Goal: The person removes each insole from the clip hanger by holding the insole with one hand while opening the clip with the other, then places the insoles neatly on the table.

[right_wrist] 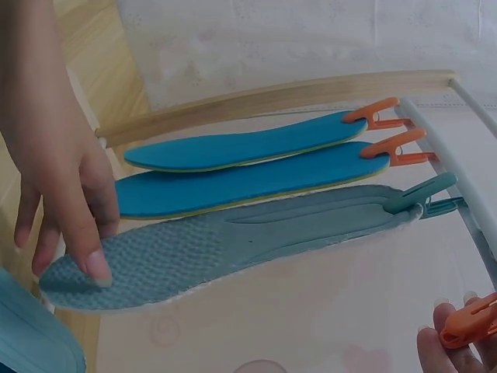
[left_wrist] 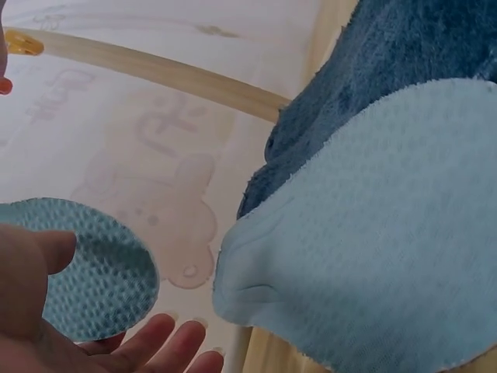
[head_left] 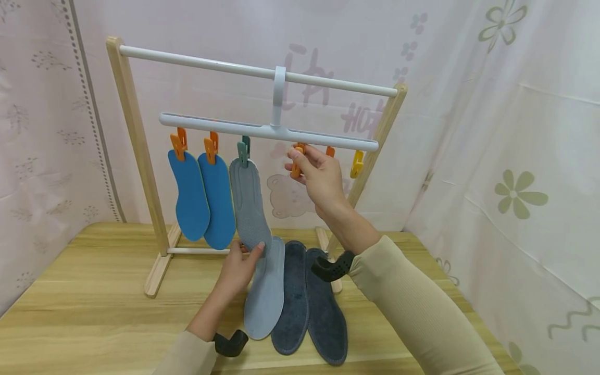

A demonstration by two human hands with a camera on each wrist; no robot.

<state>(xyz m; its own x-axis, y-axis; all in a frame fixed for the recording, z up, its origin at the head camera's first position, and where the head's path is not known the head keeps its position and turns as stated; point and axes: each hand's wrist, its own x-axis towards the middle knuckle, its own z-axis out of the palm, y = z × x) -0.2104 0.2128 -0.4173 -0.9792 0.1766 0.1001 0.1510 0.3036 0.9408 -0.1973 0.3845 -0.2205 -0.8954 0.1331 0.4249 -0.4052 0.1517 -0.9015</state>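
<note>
A grey insole [head_left: 246, 198] hangs toe-down from a green clip [head_left: 243, 151] on the white hanger [head_left: 225, 125]. My left hand [head_left: 236, 271] pinches its lower end, the thumb on the front face and the fingers behind. Up at the hanger bar, my right hand [head_left: 325, 182] grips an orange clip [head_left: 296, 169] between thumb and fingers; nothing hangs in that clip. Below, a second grey insole [head_left: 266, 307] lies on the table, its upper part behind the hanging one. Next to it are two dark insoles [head_left: 290, 302], [head_left: 328, 317].
Two blue insoles [head_left: 189, 198], [head_left: 219, 208] hang at the left from orange clips. Right of my right hand are another orange clip [head_left: 330, 151] and a yellow clip [head_left: 357, 164]. The hanger hooks over the rack's white rail [head_left: 201, 61], and wooden legs [head_left: 136, 135] stand on the table [head_left: 117, 323].
</note>
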